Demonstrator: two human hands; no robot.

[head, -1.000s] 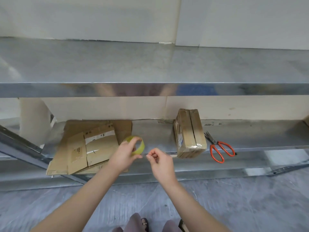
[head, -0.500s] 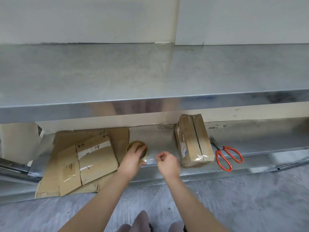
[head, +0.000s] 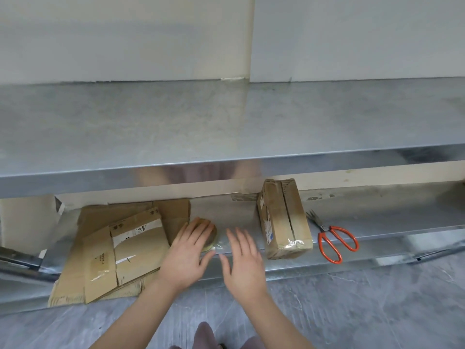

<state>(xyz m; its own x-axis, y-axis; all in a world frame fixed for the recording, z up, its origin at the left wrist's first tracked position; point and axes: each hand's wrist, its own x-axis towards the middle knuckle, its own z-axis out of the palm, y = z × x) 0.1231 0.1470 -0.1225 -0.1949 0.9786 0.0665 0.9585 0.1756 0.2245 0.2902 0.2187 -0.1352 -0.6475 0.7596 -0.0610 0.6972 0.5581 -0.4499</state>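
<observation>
The tape roll (head: 212,233) lies flat on the lower shelf (head: 377,222), directly under the fingers of the left hand (head: 187,253). That hand is spread, fingers straight across the top of the roll; nothing is pinched. The right hand (head: 242,258) is held just beside it, also spread and holding nothing. The step in hand is judged to be the setting-down of the roll. Next, both hands are to be lifted clear without the roll being dragged. A box (head: 284,220) and scissors (head: 337,241) are placed right of the right hand.
</observation>
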